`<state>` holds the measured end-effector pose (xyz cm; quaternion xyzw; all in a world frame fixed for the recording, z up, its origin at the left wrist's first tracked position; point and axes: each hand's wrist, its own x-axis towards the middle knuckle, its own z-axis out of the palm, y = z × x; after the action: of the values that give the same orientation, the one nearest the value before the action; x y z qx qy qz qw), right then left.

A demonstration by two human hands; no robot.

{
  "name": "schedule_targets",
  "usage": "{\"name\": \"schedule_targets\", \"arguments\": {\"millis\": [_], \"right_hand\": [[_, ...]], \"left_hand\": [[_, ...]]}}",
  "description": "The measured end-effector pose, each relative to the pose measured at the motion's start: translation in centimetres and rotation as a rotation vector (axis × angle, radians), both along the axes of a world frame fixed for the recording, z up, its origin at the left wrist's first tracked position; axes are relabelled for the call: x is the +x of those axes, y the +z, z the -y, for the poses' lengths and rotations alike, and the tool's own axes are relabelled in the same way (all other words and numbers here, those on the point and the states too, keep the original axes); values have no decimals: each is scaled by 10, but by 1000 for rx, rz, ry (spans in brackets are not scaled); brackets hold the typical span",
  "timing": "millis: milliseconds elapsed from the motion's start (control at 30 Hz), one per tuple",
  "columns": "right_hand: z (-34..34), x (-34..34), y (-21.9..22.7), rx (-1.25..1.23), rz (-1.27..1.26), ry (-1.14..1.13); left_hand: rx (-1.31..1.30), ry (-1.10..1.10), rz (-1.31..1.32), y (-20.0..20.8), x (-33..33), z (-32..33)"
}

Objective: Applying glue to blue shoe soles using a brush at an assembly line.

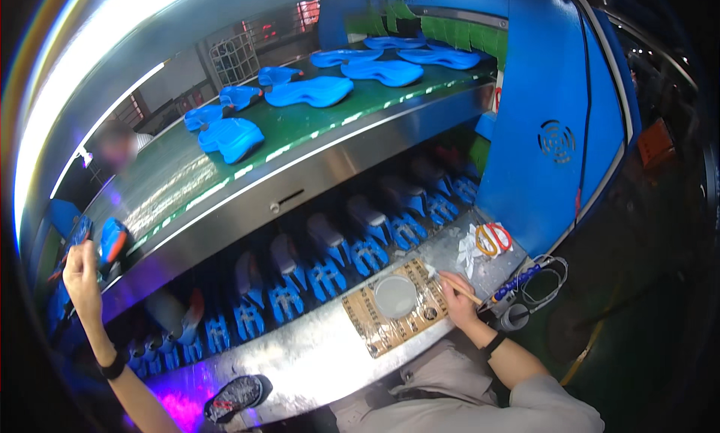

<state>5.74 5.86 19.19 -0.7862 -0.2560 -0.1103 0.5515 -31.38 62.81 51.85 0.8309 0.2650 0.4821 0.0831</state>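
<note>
Round pot (394, 314): a pale, level filling is held; whether liquid or paste cannot be told. Set on a brown printed cardboard sheet (370, 335) under clear film, on the metal bench (300, 373).
Grey cup (514, 326): located well right of the pot; contents cannot be made out.
Brush (470, 295), wooden-handled: held just right of the pot, over the sheet. Long axis slanted; pale tip directed away from the body and leftward, beyond the pot's right rim, handle end toward the body and rightward.
Right hand (456, 289): grip closed around the brush handle.
Left hand (82, 272): raised far left of the pot, fingers curled, beside a blue-and-orange piece (114, 240); whether anything is gripped cannot be told.
Blue sole-shaped pieces (310, 92): laid on a green belt (291, 131), beyond the pot.
</note>
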Motion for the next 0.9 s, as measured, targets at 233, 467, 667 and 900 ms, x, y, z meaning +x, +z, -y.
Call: {"name": "schedule_targets", "arguments": {"millis": [233,467,667,900], "right_hand": [[-4,0,19,120,-210,108],[-16,-17,91,52,-198,376],[-38,-24,106,-370,-67,371],[-43,-34,112,-225,-116,402]], "left_hand": [[-884,-205,210,-48,-12,33],[-1097,-536,460,-140,7,148],[-1520,-206,590,-264,10,271],[-2361,-939,924,-329,8,366]]}}
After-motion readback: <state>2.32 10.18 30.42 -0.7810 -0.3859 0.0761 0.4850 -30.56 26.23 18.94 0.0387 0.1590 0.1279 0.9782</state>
